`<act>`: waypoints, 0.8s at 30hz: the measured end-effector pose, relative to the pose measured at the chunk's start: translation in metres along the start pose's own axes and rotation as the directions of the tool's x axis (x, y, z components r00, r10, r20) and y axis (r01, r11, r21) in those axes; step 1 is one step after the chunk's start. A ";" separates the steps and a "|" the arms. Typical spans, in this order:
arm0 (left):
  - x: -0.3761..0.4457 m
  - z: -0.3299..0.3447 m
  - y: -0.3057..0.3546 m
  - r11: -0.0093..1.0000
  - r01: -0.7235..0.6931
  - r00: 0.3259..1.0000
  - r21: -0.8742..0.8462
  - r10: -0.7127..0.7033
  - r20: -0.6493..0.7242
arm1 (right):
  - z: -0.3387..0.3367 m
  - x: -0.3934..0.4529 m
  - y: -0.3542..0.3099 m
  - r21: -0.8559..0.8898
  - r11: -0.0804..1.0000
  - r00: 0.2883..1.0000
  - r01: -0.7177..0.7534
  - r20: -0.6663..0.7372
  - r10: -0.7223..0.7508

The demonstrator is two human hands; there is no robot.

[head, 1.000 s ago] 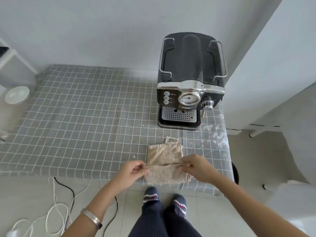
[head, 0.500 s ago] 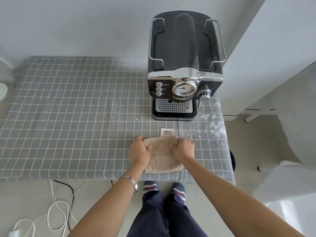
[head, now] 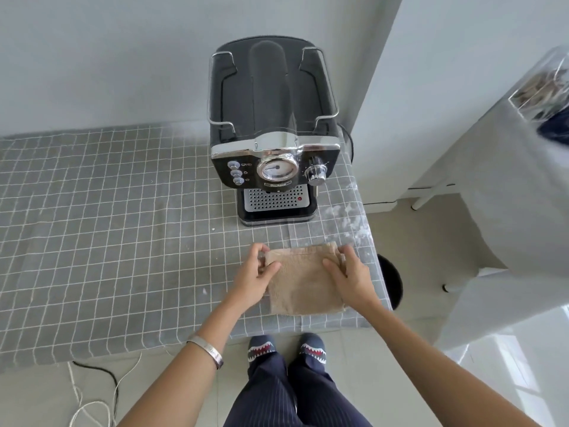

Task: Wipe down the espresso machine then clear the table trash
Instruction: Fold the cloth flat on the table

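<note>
Lying folded, beige cloth [head: 303,282], flat on checked table [head: 123,211], black espresso machine [head: 271,118] behind

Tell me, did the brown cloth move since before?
Yes. The cloth slid right: before, it lay left of the middle of the espresso machine; now it lies right of it.

The cloth [head: 303,278] lies on the table [head: 107,217] near its front edge, a hand at each side; the espresso machine [head: 272,134] stands behind it at twelve o'clock.
</note>
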State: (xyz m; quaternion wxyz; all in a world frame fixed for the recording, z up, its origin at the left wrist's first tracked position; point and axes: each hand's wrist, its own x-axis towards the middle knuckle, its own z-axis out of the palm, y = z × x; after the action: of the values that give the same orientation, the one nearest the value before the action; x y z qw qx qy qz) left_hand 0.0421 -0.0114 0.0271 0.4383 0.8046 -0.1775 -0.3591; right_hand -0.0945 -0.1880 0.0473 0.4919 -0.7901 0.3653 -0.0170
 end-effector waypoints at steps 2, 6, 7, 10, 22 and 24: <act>0.011 0.018 0.020 0.997 -0.014 1.000 -0.070 0.015 0.012 | -0.023 0.008 0.004 -0.023 1.000 0.998 -0.020 -0.057 0.019; 0.033 0.057 0.032 0.979 -0.016 0.993 0.203 0.040 -0.112 | -0.045 0.027 0.023 -0.162 0.978 0.988 -0.132 -0.101 0.117; 0.035 0.067 0.029 0.929 -0.020 0.984 0.369 0.083 -0.156 | -0.045 0.031 0.032 -0.308 0.947 0.993 -0.090 -0.095 0.064; 0.029 0.096 0.019 0.709 -0.173 0.975 0.684 0.222 0.017 | -0.035 0.035 0.054 -0.640 0.757 0.991 0.132 0.083 -0.103; 0.021 0.101 -0.010 0.473 -0.211 0.976 0.856 0.050 0.212 | -0.023 0.036 0.099 -0.811 0.534 0.966 0.239 0.256 -0.043; 0.016 0.092 -0.011 0.505 -0.260 0.963 0.823 0.074 0.259 | -0.018 0.034 0.097 -0.818 0.533 0.975 0.214 0.213 -0.065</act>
State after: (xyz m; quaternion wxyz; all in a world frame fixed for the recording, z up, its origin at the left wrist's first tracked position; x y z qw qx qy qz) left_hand -0.0147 -0.0679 -0.0222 0.0031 0.8562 -0.4480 -0.2573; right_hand -0.1307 -0.2466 -0.0315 0.0798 -0.9540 0.2248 0.1818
